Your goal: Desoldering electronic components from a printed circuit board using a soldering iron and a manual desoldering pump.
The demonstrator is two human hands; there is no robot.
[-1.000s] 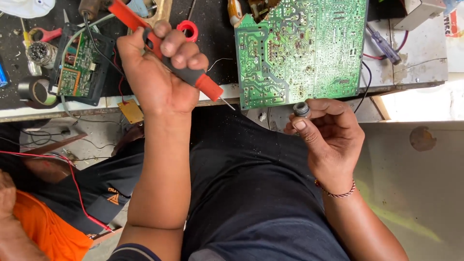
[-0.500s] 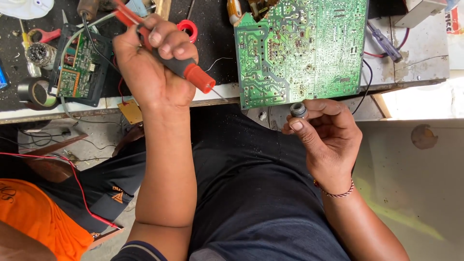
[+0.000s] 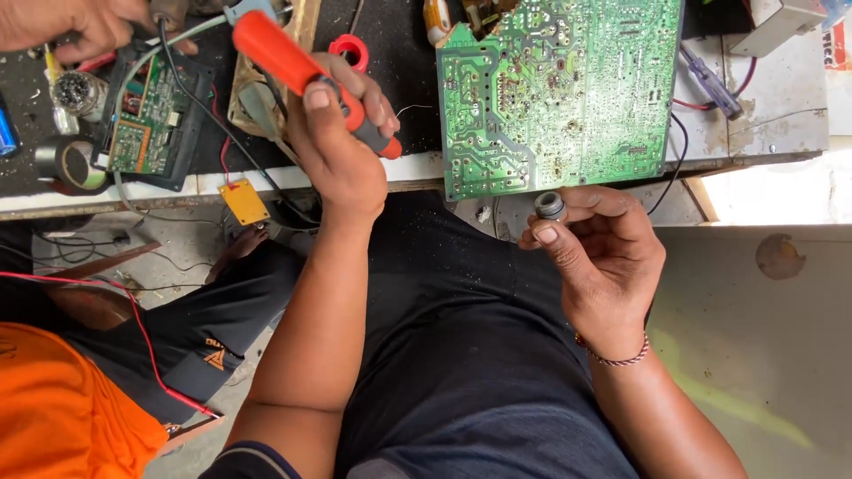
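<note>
Head view showed the left hand (image 3: 342, 146) raised over the near edge of the desk (image 3: 213, 182), its fingers wrapped tight round an orange-handled tool (image 3: 302, 75). That tool ran slantwise through the fist: the thick orange grip stuck out above the thumb toward the upper left, a dark collar sat under the fingers, and a short orange end showed past the little finger at the lower right. Whatever tip it had could not be made out.

Lower and to the right, the right hand (image 3: 595, 257) hung in front of the desk edge, above the lap in dark trousers. Its thumb and forefinger pinched a small grey metal ring (image 3: 549, 206), held at the fingertips with the open bore facing the camera; the other fingers curled loosely behind. This ring looked dull, round and short, with a darker centre. It sat just below the lower edge of a large green circuit board (image 3: 559, 89), which lay solder side up on the desk and overhung its edge.

Farther left on the desk lay a smaller green board (image 3: 142, 124) and a roll of dark tape (image 3: 67, 164). At the top left corner another person's hand (image 3: 75, 27) rested over some parts.
</note>
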